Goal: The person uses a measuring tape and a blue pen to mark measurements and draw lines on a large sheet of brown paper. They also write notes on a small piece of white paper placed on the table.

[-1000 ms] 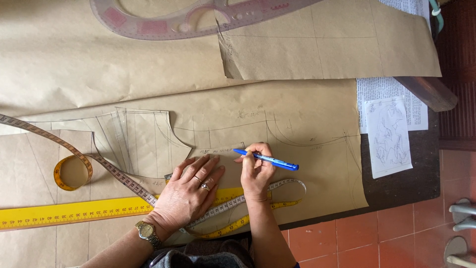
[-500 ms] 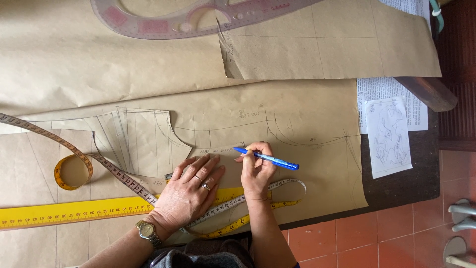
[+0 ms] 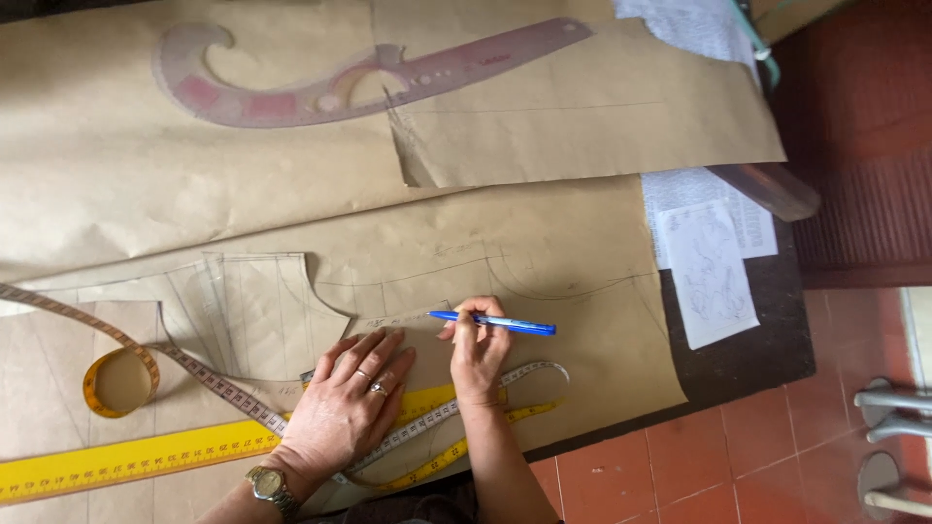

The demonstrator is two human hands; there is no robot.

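My right hand (image 3: pixel 479 351) grips a blue pen (image 3: pixel 493 322), its tip on the brown pattern paper (image 3: pixel 544 262) with pencil lines drawn on it. My left hand (image 3: pixel 345 403) lies flat with fingers spread, pressing on the paper and on the end of a yellow ruler (image 3: pixel 136 458). A cut paper pattern piece (image 3: pixel 243 311) lies just left of my left hand. A measuring tape (image 3: pixel 116 364) runs from the left edge, coils in a loop, and passes under both hands.
A pink translucent curve ruler (image 3: pixel 340 82) lies at the far side on more brown paper. White sheets with sketches (image 3: pixel 714 257) lie at the right on the dark table (image 3: pixel 767 340). Red tiled floor (image 3: pixel 738 456) and metal stool legs (image 3: pixel 893 427) show beyond the table edge.
The view has shifted slightly downward. Both hands stay in nearly the same place, the pen still on the paper.
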